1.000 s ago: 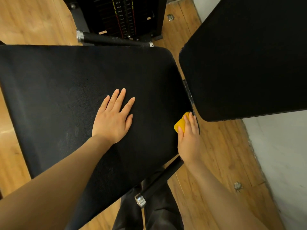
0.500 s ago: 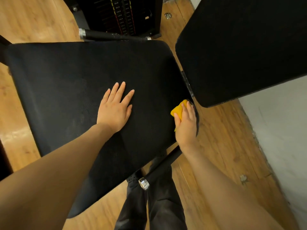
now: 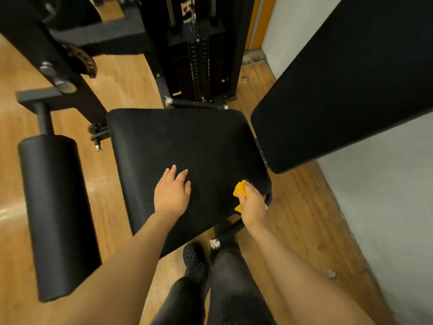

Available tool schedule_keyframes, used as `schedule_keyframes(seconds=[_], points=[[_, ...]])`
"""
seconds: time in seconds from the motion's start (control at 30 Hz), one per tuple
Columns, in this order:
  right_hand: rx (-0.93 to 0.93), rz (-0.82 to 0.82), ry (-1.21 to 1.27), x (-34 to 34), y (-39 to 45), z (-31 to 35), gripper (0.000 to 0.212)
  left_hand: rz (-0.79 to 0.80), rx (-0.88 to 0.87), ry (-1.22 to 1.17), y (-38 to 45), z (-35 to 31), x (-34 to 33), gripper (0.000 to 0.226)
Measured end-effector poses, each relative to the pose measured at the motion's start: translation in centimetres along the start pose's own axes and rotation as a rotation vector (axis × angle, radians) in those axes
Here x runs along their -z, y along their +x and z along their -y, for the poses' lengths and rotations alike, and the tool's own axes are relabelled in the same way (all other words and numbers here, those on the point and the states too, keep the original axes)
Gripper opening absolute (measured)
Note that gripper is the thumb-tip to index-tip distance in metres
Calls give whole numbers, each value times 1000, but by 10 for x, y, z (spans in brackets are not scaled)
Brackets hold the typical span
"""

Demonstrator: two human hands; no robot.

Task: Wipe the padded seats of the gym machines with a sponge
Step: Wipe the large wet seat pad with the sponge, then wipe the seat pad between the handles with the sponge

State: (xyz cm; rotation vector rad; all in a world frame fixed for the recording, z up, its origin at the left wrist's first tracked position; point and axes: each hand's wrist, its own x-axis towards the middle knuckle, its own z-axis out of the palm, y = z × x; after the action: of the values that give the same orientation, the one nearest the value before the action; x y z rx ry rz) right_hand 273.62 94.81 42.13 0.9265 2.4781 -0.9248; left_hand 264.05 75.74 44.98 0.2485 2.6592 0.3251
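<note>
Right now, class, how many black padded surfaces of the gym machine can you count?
3: the seat pad in the centre under both hands, the backrest pad upper right, and the roller pad on the left. Others may lie outside the frame.

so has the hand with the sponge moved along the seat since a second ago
Yes. The right hand with the sponge has pulled back from the seat's corner by the backrest, toward the person.

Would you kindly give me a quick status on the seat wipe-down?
Left hand flat on the seat pad, open. Right hand shut on the yellow sponge at the pad's right edge. Backrest pad close beside; nothing on the seat.
</note>
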Motion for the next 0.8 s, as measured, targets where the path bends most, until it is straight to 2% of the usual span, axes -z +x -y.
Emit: schedule_keyframes(seconds=[0.13,0.3,0.5,0.8], points=[[19,15,3,17,-30,26,45,-58,53,-113,-22,-4,23,44],[-40,-57,9,22,-77,35,45,-8,-33,-152,-43,-6,25,44],[-204,-236,75,-6,-161,23,37,95,-324,-54,-70,-8,15,44],[-702,-410,338,-82,-330,-35,44,273,-788,151,-159,-31,-21,44]])
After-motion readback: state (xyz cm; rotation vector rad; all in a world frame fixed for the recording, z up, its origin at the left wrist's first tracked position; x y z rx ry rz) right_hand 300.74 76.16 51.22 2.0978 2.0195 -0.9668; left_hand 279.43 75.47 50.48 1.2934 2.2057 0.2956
